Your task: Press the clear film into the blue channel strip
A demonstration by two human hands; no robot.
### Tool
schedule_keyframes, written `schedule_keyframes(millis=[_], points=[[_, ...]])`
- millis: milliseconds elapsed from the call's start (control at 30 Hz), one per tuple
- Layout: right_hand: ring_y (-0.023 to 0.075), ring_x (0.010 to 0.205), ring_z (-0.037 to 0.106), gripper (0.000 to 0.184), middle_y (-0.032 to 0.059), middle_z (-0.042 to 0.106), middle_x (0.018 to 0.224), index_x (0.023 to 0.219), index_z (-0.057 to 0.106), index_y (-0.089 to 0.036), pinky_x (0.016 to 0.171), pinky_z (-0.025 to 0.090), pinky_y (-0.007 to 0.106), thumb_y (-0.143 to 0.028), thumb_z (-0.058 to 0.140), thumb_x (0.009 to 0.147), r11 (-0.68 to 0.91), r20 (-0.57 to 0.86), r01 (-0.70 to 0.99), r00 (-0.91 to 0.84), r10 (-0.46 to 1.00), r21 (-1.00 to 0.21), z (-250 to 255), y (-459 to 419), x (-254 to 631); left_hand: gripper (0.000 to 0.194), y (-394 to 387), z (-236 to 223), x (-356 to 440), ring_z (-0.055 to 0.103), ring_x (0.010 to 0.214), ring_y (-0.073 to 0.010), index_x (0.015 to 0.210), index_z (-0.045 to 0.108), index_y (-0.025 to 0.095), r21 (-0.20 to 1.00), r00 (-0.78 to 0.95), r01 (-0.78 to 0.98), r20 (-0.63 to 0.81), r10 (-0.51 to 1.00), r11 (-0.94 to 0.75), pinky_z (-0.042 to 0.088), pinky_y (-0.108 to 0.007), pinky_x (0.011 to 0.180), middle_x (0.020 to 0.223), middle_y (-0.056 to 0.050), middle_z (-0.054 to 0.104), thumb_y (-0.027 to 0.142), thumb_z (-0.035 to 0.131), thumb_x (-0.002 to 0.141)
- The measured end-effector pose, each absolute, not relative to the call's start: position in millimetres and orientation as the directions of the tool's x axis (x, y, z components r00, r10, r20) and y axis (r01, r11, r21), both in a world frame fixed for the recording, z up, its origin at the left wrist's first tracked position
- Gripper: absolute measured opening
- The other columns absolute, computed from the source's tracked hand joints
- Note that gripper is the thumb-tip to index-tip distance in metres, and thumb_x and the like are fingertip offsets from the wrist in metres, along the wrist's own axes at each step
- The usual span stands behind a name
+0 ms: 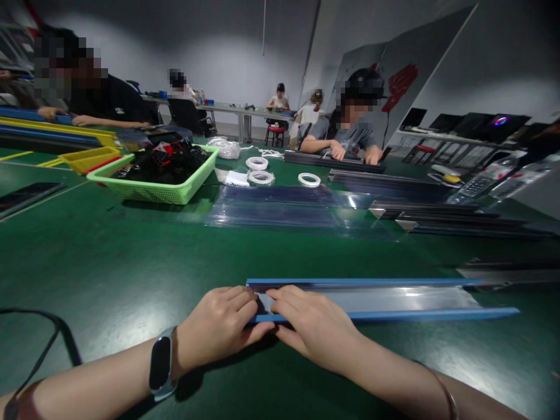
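Observation:
A long channel strip with blue edges (394,316) and a pale, shiny inner face lies lengthwise on the green table in front of me. My left hand (221,321) grips its left end, fingers bent over the near blue edge and thumb below. Close beside it, my right hand (312,324) holds the same strip, with fingertips on the inner face and thumb under the near edge. Both hands are closed, their thumbs almost meeting. The strip's right part extends unheld. What lies under my fingertips is hidden.
Beyond the strip lie clear plastic sheets (280,210), tape rolls (308,179) and dark channel strips (468,224). A green basket (192,189) of black parts and a phone (28,195) are at left. Across the table a person (350,125) handles a dark strip; another person (114,99) sits at far left.

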State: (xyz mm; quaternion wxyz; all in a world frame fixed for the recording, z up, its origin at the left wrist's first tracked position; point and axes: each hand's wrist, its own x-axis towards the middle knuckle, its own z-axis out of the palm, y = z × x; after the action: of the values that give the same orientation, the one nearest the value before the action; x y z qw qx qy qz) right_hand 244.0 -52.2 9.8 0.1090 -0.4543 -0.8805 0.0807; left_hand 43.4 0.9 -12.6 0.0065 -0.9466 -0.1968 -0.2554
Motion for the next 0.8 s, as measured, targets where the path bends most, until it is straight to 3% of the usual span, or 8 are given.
schedule_keyframes(millis=[233, 533, 800], points=[[0.0217, 0.107, 0.051, 0.031, 0.0088, 0.060, 0.111, 0.114, 0.052, -0.016, 0.088, 0.045, 0.035, -0.028, 0.053, 0.084, 0.566, 0.109, 0.797, -0.557, 0.824, -0.208, 5, -53, 245, 0.017, 1, -8, 45, 0.063, 0.072, -0.0186, 0.083, 0.058, 0.015, 0.096, 0.787, 0.363, 0.501, 0.360, -0.927, 0.055, -0.031, 0.064, 0.074, -0.006, 0.064, 0.031, 0.052, 0.086], [0.0205, 0.103, 0.052, 0.029, 0.0071, 0.061, 0.106, 0.113, 0.052, -0.017, 0.088, 0.044, 0.034, -0.030, 0.049, 0.087, 0.536, 0.098, 0.799, -0.531, 0.842, -0.271, 10, -52, 242, 0.019, 0, -8, 44, 0.064, 0.086, -0.0218, 0.096, 0.059, 0.014, 0.076, 0.799, 0.342, 0.501, 0.332, -0.937, 0.057, -0.035, 0.073, 0.096, -0.010, 0.067, 0.028, 0.052, 0.086], [0.0201, 0.094, 0.054, 0.028, 0.0054, 0.059, 0.097, 0.110, 0.052, -0.020, 0.079, 0.046, 0.032, -0.033, 0.051, 0.085, 0.477, 0.070, 0.808, -0.484, 0.872, -0.347, 16, -56, 241, 0.021, 0, -9, 43, 0.065, 0.083, -0.0209, 0.095, 0.059, 0.015, 0.067, 0.808, 0.357, 0.479, 0.344, -0.932, 0.057, -0.034, 0.073, 0.090, -0.009, 0.067, 0.031, 0.050, 0.086]])
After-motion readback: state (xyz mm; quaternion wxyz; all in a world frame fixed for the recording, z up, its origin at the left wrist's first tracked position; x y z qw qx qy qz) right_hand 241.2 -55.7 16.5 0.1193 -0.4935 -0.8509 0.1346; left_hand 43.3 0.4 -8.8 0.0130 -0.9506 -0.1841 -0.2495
